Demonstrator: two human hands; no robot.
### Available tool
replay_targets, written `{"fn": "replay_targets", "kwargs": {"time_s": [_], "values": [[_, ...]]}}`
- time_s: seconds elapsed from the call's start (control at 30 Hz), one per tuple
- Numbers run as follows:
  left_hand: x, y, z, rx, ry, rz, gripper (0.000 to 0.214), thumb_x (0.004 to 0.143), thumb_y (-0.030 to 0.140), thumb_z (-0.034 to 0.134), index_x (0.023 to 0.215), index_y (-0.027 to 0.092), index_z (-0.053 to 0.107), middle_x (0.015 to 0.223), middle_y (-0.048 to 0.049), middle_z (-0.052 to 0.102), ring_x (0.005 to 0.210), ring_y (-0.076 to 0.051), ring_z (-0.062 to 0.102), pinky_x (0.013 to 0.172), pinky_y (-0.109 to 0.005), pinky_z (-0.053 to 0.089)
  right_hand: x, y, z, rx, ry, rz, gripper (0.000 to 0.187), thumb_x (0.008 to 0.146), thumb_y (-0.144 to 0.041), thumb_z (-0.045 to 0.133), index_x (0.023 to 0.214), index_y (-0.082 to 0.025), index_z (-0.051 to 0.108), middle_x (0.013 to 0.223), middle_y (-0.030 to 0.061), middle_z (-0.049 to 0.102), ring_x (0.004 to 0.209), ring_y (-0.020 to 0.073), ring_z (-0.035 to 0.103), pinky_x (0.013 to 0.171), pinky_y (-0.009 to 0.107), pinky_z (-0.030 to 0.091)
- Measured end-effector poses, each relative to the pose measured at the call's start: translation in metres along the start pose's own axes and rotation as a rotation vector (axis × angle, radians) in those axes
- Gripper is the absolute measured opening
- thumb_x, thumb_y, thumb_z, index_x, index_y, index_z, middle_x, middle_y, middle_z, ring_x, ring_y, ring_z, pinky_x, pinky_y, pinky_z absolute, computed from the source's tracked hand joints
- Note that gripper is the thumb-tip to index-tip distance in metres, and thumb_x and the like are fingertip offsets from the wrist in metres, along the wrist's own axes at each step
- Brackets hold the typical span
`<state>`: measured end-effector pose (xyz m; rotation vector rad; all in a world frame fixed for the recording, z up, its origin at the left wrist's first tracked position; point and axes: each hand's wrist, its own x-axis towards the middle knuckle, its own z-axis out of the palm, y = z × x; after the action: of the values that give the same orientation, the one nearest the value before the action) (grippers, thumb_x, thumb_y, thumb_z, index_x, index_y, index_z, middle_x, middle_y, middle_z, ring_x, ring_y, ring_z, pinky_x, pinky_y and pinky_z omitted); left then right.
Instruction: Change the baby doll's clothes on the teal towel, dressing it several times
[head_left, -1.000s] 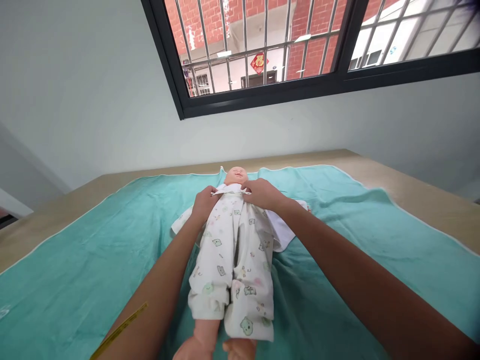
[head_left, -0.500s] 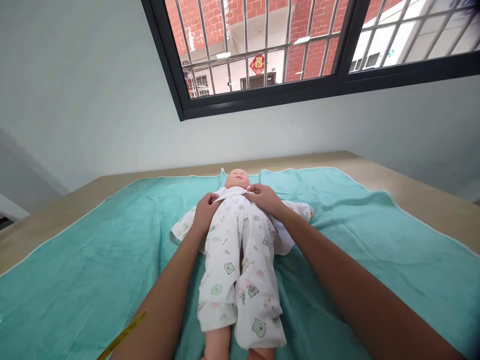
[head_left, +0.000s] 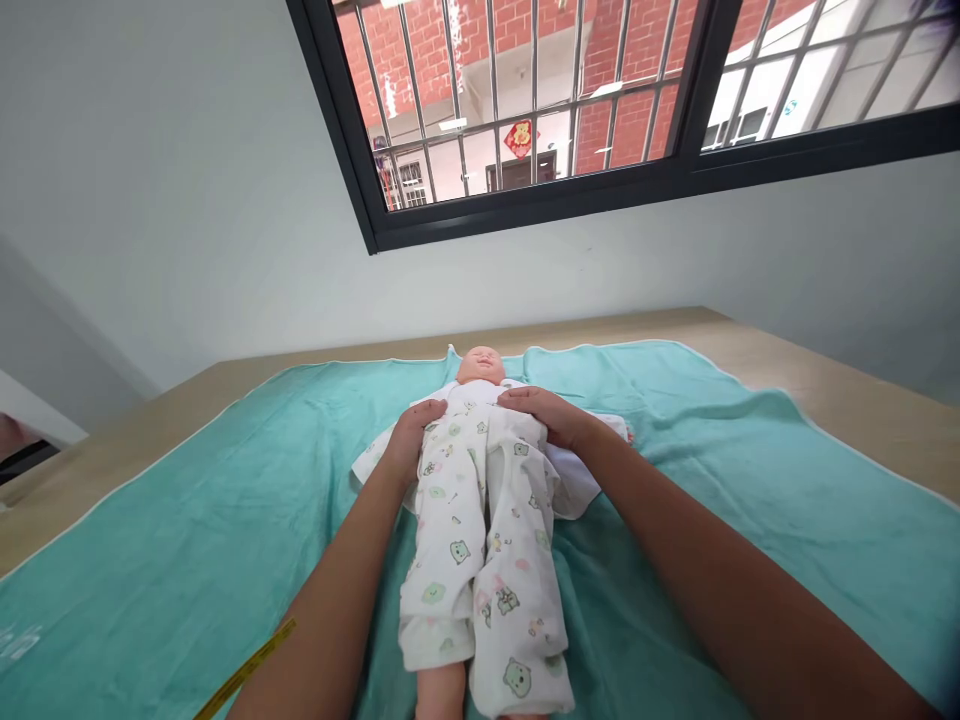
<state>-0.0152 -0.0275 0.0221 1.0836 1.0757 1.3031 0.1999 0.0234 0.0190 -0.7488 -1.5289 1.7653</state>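
Note:
A baby doll lies on its back, head away from me, feet toward me. It wears white trousers printed with small bears, pulled up over its torso, and a white top spread beneath on both sides. My left hand holds the trousers' waist at the left side, thumb on top, other fingers hidden behind the cloth. On the opposite side, my right hand grips the waist likewise, thumb pointing inward and fingers curled round the edge.
A turquoise towel with a white border lies under the doll on a wooden table. Beyond it stand a pale wall and a dark-framed barred window. A yellow strip overlaps my left forearm.
The waistband that both hands pinched and lifted now lies flatter on the doll's torso. My hands have moved slightly down onto the sides of the waist. The view has shifted a little.

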Motion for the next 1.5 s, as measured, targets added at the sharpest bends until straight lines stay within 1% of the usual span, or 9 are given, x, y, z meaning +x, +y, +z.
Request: {"fn": "replay_targets", "kwargs": {"time_s": [0.17,0.4,0.63,0.77,0.9,1.1,1.17,1.37,1.5], "values": [[-0.006,0.005,0.005,-0.006,0.086,0.099,0.03,0.065,0.04,0.073,0.066,0.019,0.052,0.057,0.0067,0.048,0.052,-0.008,0.043,0.054,-0.022,0.039,-0.008,-0.009,-0.012,-0.119,-0.255,0.168,0.024,0.079,-0.034,0.064,0.068,-0.016,0.053,0.049,-0.0091,0.038,0.033,0.0008,0.02,0.03,0.017,0.009],[-0.008,0.009,-0.008,0.469,-0.027,0.132,0.028,0.069,0.044,0.068,0.066,0.018,0.058,0.06,0.0039,0.05,0.056,-0.01,0.041,0.053,-0.022,0.032,-0.018,-0.003,-0.034,-0.247,-0.349,0.304,0.022,0.068,-0.024,0.069,0.087,-0.013,0.065,0.06,-0.0042,0.057,0.044,0.005,0.044,0.039,0.016,0.034],[-0.004,0.0,-0.019,0.343,-0.08,0.072,0.029,0.065,0.042,0.073,0.067,0.016,0.059,0.06,0.0043,0.053,0.054,-0.008,0.043,0.051,-0.021,0.032,-0.02,-0.01,-0.027,-0.35,-0.487,0.264,0.026,0.056,-0.025,0.075,0.077,-0.012,0.064,0.059,-0.005,0.052,0.052,0.0062,0.04,0.045,0.018,0.029],[0.001,-0.006,-0.015,0.13,0.037,0.106,0.03,0.067,0.042,0.073,0.072,0.018,0.056,0.057,0.0069,0.051,0.05,-0.007,0.042,0.05,-0.02,0.033,-0.019,-0.031,0.003,-0.539,-0.351,0.149,0.031,0.063,-0.035,0.073,0.06,-0.015,0.049,0.055,-0.0082,0.034,0.05,0.0045,0.027,0.044,0.019,0.019],[0.0,-0.001,-0.015,-0.004,0.027,0.117,0.03,0.067,0.041,0.073,0.079,0.02,0.055,0.062,0.0066,0.055,0.051,-0.008,0.046,0.052,-0.021,0.037,-0.017,-0.044,0.029,-0.533,-0.116,-0.067,0.027,0.068,-0.038,0.068,0.068,-0.018,0.05,0.059,-0.007,0.038,0.053,0.0073,0.034,0.047,0.021,0.024],[-0.015,0.014,-0.007,0.403,-0.208,0.164,0.022,0.068,0.032,0.07,0.085,0.019,0.068,0.079,0.001,0.066,0.073,-0.015,0.057,0.066,-0.024,0.043,-0.004,-0.028,0.043,-0.687,0.147,-0.356,0.022,0.064,-0.022,0.059,0.062,-0.019,0.037,0.063,-0.0057,0.041,0.062,0.01,0.036,0.057,0.024,0.029],[-0.018,0.015,-0.002,0.486,-0.178,0.243,0.017,0.072,0.032,0.066,0.081,0.018,0.07,0.08,0.0009,0.066,0.077,-0.016,0.056,0.069,-0.024,0.042,-0.002,-0.025,0.046,-0.73,0.186,-0.423,0.028,0.062,-0.02,0.058,0.06,-0.019,0.03,0.062,-0.0061,0.038,0.062,0.0099,0.033,0.058,0.024,0.027],[-0.01,0.004,0.003,0.181,0.059,0.267,0.032,0.075,0.046,0.066,0.066,0.017,0.057,0.058,0.0048,0.047,0.055,-0.009,0.039,0.054,-0.022,0.033,-0.006,-0.029,0.038,-0.434,-0.019,-0.183,0.03,0.071,-0.041,0.064,0.066,-0.018,0.046,0.064,-0.0045,0.043,0.06,0.0096,0.035,0.056,0.024,0.028],[-0.01,0.009,0.002,0.1,0.0,0.222,0.037,0.077,0.05,0.064,0.064,0.017,0.053,0.05,0.0078,0.031,0.048,-0.007,0.025,0.047,-0.021,0.021,-0.005,-0.023,0.03,-0.235,-0.09,-0.02,0.032,0.07,-0.045,0.068,0.068,-0.016,0.056,0.065,-0.002,0.05,0.059,0.0099,0.04,0.055,0.024,0.031]]}}
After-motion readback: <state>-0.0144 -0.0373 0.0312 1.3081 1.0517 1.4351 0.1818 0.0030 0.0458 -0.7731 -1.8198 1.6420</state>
